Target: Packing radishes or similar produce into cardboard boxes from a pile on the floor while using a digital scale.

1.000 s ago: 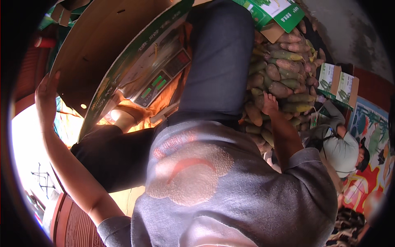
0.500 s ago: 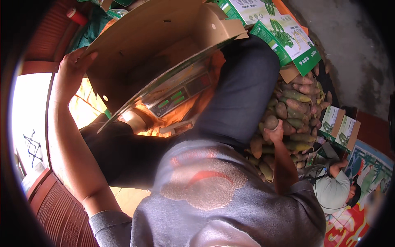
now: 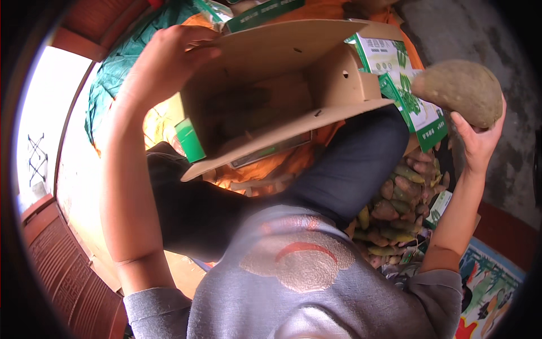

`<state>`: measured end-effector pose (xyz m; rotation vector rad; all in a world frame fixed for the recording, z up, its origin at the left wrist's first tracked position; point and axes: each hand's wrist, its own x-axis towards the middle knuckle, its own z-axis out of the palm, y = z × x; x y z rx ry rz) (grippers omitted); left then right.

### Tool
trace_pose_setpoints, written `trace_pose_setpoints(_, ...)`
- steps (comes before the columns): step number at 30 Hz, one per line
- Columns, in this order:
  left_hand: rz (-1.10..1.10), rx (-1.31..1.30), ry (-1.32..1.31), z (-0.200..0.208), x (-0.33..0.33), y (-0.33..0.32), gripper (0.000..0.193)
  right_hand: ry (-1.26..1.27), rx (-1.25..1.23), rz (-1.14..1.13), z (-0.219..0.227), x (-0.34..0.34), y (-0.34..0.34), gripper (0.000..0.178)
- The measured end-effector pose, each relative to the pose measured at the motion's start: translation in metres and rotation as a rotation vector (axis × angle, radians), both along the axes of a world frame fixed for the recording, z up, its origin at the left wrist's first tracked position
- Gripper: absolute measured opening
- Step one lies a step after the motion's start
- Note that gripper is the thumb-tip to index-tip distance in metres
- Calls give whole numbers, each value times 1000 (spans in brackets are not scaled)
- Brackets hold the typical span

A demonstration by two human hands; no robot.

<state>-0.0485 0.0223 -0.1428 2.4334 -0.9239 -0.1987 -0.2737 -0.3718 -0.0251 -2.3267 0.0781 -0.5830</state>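
Observation:
My left hand (image 3: 172, 62) pinches the left end of the upper flap of an open cardboard box (image 3: 330, 116), fingers and thumb at the flap's edge. The box tilts above my legs with its opening toward me; its inside is dark, and what lies deep in it is hard to make out. At the right, my right hand (image 3: 480, 135) is raised and wrapped round the underside of a large, soil-brown radish (image 3: 463, 93). The radish is held apart from the box, its narrower end pointing left. A heap of green and reddish-brown radishes (image 3: 403, 198) lies below that hand.
Green-and-white printed cartons (image 3: 423, 113) stand behind my knee. A weighing scale (image 3: 271, 153) shows partly under the box, on orange sheeting (image 3: 237, 175). Green cloth (image 3: 116, 85) lies at the far left, near a carved wooden panel (image 3: 73, 277). Grey floor (image 3: 497, 34) is at the far right.
My right hand has lifted the radish from beside the heap, up and to the right. My left hand and the box have shifted right, and the box opening now faces me more.

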Motion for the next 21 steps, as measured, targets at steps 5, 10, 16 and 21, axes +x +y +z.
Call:
trace_pose_setpoints(5, 33, 11, -91, -13, -8, 10, 20, 210, -447, 666, -40, 124, 111, 89)
trace_pose_setpoints(10, 68, -10, -90, -24, -7, 17, 18, 791, -701, 902, -157, 186, 157, 90)
trace_pose_setpoints(16, 80, 48, -116, -20, -13, 21, 14, 921, -1094, 1114, -261, 192, 145, 93)
trace_pose_setpoints(21, 85, 49, -125, -25, -13, 24, 11, 847, -1392, 1394, -291, 186, 152, 68)
